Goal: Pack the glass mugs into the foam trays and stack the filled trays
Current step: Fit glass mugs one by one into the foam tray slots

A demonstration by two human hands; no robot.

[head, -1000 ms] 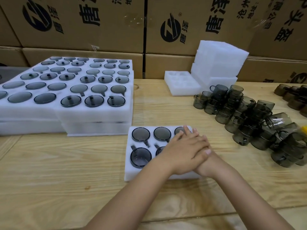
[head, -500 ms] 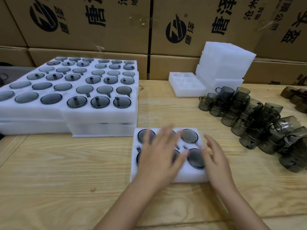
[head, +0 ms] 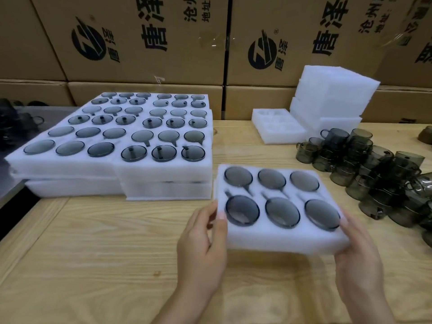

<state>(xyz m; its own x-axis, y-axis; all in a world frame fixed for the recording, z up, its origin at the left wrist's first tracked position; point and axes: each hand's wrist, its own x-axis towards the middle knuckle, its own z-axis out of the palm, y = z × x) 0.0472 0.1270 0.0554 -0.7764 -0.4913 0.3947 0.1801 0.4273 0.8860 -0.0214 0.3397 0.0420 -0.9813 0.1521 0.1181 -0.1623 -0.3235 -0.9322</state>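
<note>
A single head-worn wide-angle camera looks forward and down, close over the wooden bench [head: 93,242], facing stacked cardboard boxes [head: 145,38] along its far edge.

Two hands [head: 203,251], six mugs [head: 242,210] in held tray [head: 280,242], one empty tray [head: 280,139]

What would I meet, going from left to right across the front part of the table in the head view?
filled stacks → left hand → held tray → right hand. The loose mugs overlap the tray and the right hand, so I leave them out.
</note>
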